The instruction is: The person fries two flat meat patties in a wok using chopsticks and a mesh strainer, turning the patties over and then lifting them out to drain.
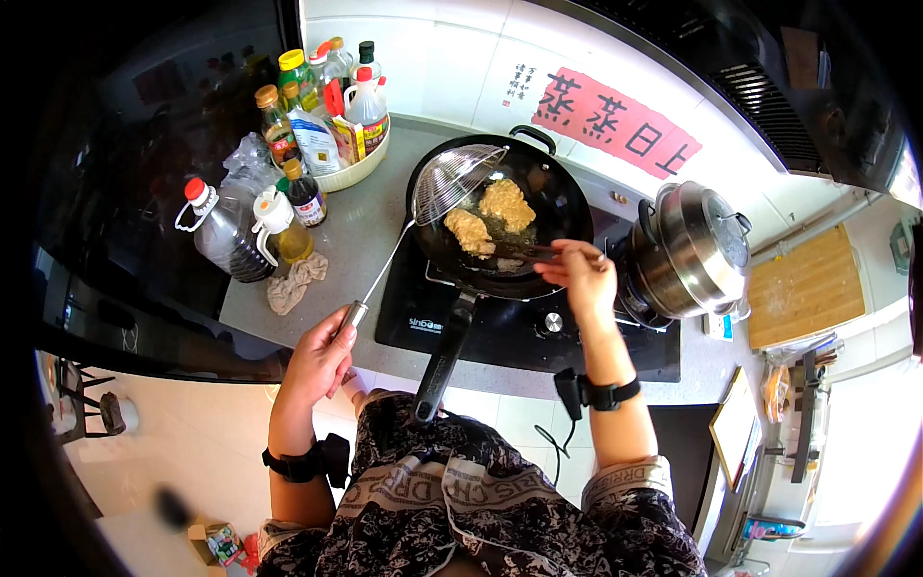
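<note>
My left hand (322, 355) is closed round the handle of a wire skimmer (456, 180), whose round mesh head lies over the upper left part of a black wok (559, 205). Chopsticks (525, 253) are in my right hand (579, 272), above the wok's right front edge, their tips at the lower piece of golden battered food (469, 232). A second fried piece (508, 205) lies just above and to the right of it. Both sit in shallow oil. The wok's long handle (445, 360) points towards my body.
The wok stands on a black gas hob (494, 346); a lidded steel steamer pot (678, 252) is on its right. At left are a large oil bottle (229, 234), an oil jug (285, 227), a crumpled cloth (296, 283) and a basket (360, 172) of condiments. A wooden board (807, 288) leans at right.
</note>
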Tool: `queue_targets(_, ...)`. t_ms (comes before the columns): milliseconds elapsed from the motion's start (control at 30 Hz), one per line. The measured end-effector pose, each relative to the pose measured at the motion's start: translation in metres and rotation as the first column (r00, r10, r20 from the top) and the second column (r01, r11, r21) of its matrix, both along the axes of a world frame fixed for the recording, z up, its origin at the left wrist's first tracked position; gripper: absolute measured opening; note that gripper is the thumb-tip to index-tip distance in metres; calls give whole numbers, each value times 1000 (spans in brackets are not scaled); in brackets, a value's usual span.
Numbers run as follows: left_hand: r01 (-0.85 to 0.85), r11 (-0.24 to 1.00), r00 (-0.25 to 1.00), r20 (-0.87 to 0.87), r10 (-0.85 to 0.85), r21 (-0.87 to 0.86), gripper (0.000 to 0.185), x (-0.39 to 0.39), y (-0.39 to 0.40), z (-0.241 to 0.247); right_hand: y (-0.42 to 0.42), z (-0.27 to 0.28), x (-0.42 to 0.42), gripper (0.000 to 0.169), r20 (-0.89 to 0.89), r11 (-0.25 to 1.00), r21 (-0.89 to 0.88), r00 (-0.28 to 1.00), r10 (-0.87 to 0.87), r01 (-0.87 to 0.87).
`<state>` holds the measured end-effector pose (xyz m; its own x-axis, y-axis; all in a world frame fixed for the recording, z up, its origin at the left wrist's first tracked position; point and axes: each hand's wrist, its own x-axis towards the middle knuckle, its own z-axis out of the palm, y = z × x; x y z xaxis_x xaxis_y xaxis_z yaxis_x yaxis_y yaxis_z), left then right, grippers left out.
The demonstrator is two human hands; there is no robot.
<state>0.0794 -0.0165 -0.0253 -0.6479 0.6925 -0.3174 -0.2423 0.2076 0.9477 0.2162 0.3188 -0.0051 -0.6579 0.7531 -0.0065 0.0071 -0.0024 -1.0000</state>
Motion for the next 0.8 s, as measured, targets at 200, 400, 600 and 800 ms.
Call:
queue_targets(200, 3, 1000, 1000, 6, -3, 1, 39, 1, -1, 5, 55, 16, 8, 28, -52, 959, -264, 991, -122, 104)
queue_targets(400, -23, 1000, 1000, 5, 23, -1, 40, 2, -4, 3, 76, 6, 21, 27, -81, 926, -328, 972, -222, 184)
queue_targets(600, -29, 999, 1000, -1, 29, -25, 40, 2, 0, 3, 89, -3, 30, 26, -162, 930, -306, 951, -263, 205)
queue_targets(800, -11, 999, 1000, 7, 11, -36, 40, 1, 5, 3, 83, -4, 29, 25, -94, 944, -237, 962, -258, 230)
